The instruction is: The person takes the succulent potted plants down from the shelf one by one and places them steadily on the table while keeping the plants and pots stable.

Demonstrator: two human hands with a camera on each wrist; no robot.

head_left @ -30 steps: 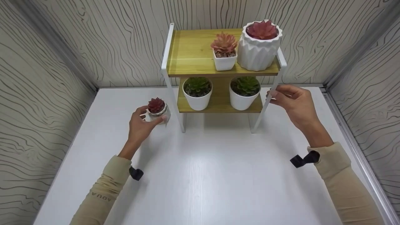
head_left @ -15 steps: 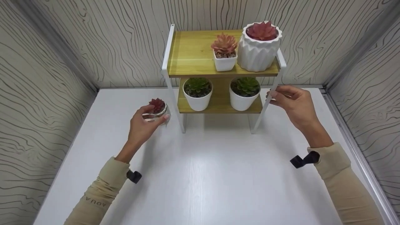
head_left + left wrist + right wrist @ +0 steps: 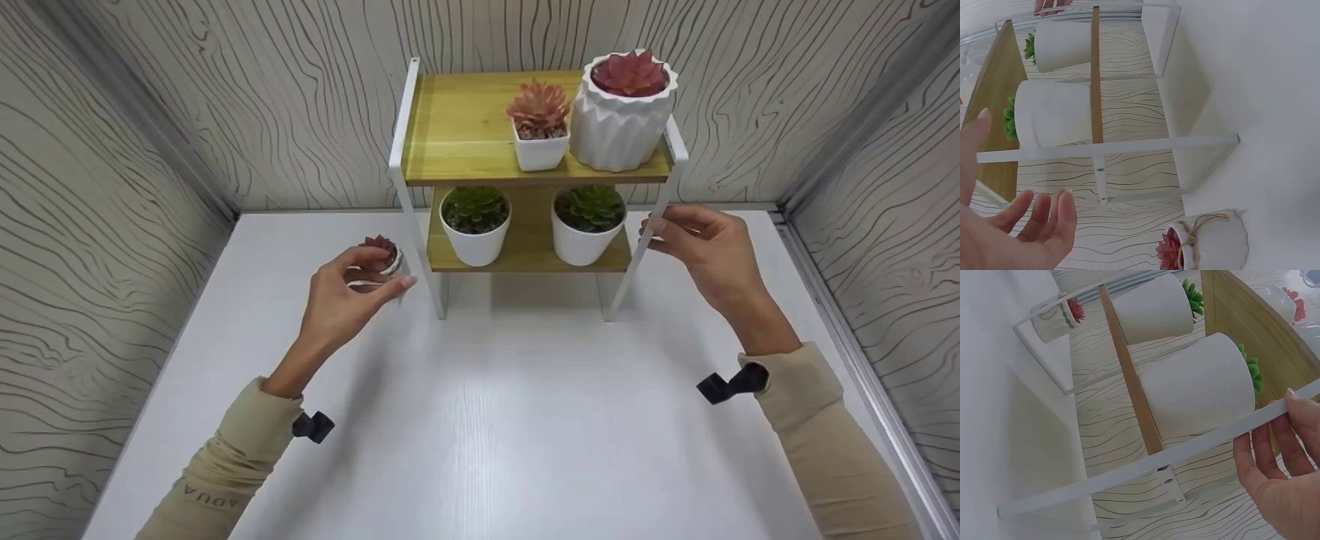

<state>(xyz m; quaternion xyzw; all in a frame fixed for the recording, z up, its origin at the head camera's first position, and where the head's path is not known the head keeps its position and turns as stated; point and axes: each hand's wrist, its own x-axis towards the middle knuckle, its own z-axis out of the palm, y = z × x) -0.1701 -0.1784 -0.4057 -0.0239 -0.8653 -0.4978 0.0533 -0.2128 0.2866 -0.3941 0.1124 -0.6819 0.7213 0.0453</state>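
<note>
Head view: shelf leg (image 3: 419,247) separates left hand (image 3: 341,296) from green succulents (image 3: 475,208).

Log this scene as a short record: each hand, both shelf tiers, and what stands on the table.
Left hand: holds nothing; fingers loosely curved, apart from the twine-tied pot
Right hand: pinches the right leg of the stand between thumb and fingers
Upper tier: square pot with coral succulent; to its right, larger ribbed pot with big red succulent
Lower tier: left round pot and right round pot, each with a green succulent
Table: the stand; beside its left end, the twine-tied pot with small red succulent
</note>
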